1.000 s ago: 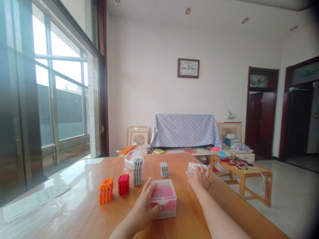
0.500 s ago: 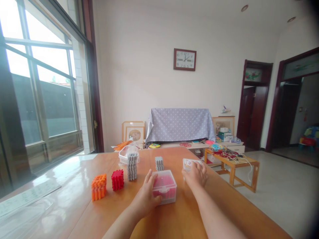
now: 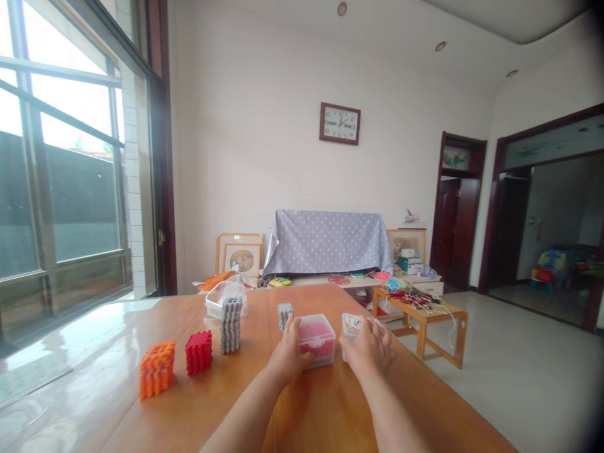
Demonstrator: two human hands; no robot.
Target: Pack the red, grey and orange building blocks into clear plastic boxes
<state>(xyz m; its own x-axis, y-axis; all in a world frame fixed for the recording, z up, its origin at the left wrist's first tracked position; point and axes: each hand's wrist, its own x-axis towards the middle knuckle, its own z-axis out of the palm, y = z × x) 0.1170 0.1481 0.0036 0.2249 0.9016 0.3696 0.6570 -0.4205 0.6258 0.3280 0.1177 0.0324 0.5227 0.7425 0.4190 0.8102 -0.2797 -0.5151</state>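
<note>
My left hand (image 3: 287,355) grips the left side of a clear plastic box (image 3: 321,343) with a closed lid; red or pink pieces show inside it. Just to the right, my right hand (image 3: 370,346) is wrapped over a second clear box (image 3: 352,324) with a printed label on its lid. Its contents are mostly covered by my fingers. Both boxes are on the wooden table. Beyond my left hand stands a short grey stack of interlocking pieces (image 3: 284,314). Further left are a taller grey stack (image 3: 230,324), a red block of pieces (image 3: 199,351) and an orange one (image 3: 157,368).
An open clear container (image 3: 214,308) sits behind the tall grey stack. A printed sheet (image 3: 31,377) lies at the table's left. Past the right edge, a low wooden stool (image 3: 441,311) carries cables and small items. A cloth-covered object (image 3: 330,242) stands against the wall.
My left hand has pushed the box with red contents forward and right, nearer the labelled box. My right hand stays on its box. The camera view has turned right.
</note>
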